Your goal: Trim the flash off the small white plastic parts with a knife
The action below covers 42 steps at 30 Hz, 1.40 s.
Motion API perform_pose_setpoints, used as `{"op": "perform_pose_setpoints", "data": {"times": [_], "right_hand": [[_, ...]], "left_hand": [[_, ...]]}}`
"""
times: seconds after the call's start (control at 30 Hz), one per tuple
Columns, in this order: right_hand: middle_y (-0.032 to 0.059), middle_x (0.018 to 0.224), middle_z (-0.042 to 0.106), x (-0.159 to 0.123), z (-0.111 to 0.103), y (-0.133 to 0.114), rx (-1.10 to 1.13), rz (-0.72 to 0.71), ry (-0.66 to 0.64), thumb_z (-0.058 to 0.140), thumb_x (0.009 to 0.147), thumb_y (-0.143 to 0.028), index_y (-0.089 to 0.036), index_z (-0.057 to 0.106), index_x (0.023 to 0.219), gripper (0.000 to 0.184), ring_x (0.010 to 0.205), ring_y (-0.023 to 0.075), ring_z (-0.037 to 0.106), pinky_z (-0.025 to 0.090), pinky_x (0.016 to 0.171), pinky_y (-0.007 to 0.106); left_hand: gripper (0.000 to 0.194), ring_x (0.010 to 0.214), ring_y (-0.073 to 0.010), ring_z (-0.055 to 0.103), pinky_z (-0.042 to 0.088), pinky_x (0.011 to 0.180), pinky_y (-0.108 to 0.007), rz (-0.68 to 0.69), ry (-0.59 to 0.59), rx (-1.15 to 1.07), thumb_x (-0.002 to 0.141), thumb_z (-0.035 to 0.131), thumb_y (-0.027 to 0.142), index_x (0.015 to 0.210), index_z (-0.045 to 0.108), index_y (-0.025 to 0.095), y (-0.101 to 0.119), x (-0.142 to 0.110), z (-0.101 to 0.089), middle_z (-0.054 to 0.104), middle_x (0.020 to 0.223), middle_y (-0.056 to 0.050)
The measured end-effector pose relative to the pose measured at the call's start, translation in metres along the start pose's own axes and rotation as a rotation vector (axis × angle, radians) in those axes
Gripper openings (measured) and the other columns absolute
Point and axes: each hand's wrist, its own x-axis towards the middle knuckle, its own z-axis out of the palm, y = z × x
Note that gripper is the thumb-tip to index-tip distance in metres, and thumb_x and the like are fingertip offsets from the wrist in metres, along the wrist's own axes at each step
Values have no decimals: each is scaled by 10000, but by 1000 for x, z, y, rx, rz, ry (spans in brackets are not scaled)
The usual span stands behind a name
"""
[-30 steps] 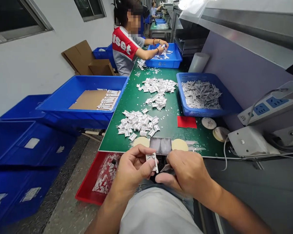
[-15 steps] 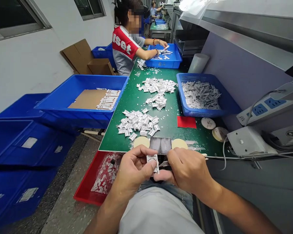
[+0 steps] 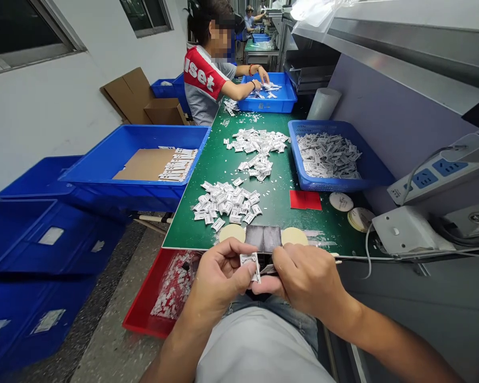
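Between thumb and fingers my left hand point(image 3: 219, 276) pinches a small white plastic part point(image 3: 250, 260) with cut-outs, held just off the table's front edge. My right hand point(image 3: 307, 276) is closed round a small knife, its grip hidden by the fingers. Only the knife's thin grey blade point(image 3: 268, 269) shows, pointing at the white part; whether they touch I cannot tell. Beyond the hands, a loose pile of similar white parts point(image 3: 225, 201) lies on the green table point(image 3: 279, 205).
A blue basket point(image 3: 323, 183) of white pieces stands right, near a red pad point(image 3: 305, 200). More piles point(image 3: 259, 141) lie farther back. A red bin point(image 3: 143, 314) sits below left, beside blue crates point(image 3: 91, 183). Across the table a co-worker point(image 3: 207, 80) handles pieces in a blue tray point(image 3: 267, 106).
My hands and the white part stay almost in place; the blade has shifted very slightly. The co-worker's far hand has moved lower and left in the tray.
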Motion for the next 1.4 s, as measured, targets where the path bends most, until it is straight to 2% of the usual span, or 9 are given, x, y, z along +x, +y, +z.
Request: {"op": "perform_pose_setpoints", "data": {"times": [0.6,0.73,0.83,0.93,1.03,1.1,1.2,1.3,1.4], "right_hand": [[0,481,418,-6,8,-2,51,-23,75,306,964,-578,-195,484,554,589,480,135,288,144,523,331],[-24,505,425,-8,10,-4,428,27,28,261,936,-653,-188,478,596,615,475,108,313,184,507,301],[-48,565,444,-6,7,-8,885,214,-187,371,954,-574,-176,514,722,483,503,86,344,248,509,246],[-45,650,452,-3,4,-12,1276,445,-404,382,988,-435,-168,533,814,353,533,74,324,278,518,218],[-38,683,445,-3,3,-14,1448,509,-479,351,990,-464,-162,540,840,387,537,73,306,279,504,214],[-39,673,464,-4,4,-14,1333,447,-444,400,971,-475,-165,541,855,360,540,77,345,289,513,215],[-9,698,566,-5,5,-14,930,269,-226,481,915,-548,-160,562,884,397,566,104,456,315,549,234],[29,660,604,-4,8,-13,528,133,-39,389,915,-637,-149,584,803,537,557,138,508,298,545,265],[22,579,565,1,11,-13,293,78,40,295,926,-655,-153,586,734,611,509,143,481,256,520,287]], "left_hand": [[277,436,-63,413,365,398,-167,7,-36,-14,677,774,331,861,667,154,-1,0,0,477,557,42],[238,470,-80,468,396,428,-175,57,7,-19,702,761,316,865,666,171,-2,1,1,538,598,22],[211,567,-92,517,413,471,-170,169,70,17,713,762,293,874,682,182,0,0,4,627,768,-22],[260,589,-101,531,423,495,-197,151,-9,1,760,723,369,935,698,178,3,-2,7,659,916,-67],[317,525,-95,478,385,475,-210,67,-110,-105,838,618,460,919,699,164,2,-3,11,600,752,-37],[322,540,-90,439,348,490,-199,72,-105,-162,897,544,449,896,699,166,-1,-4,13,493,646,1],[329,573,-90,403,326,533,-204,98,-94,-177,945,478,414,910,696,170,-5,-4,14,422,627,14],[330,595,-101,395,328,560,-214,122,-99,-94,948,473,418,926,694,175,-7,-5,13,434,640,8],[331,638,-114,407,341,604,-217,177,-82,3,950,473,414,902,701,179,-6,-6,13,446,655,1]]}}
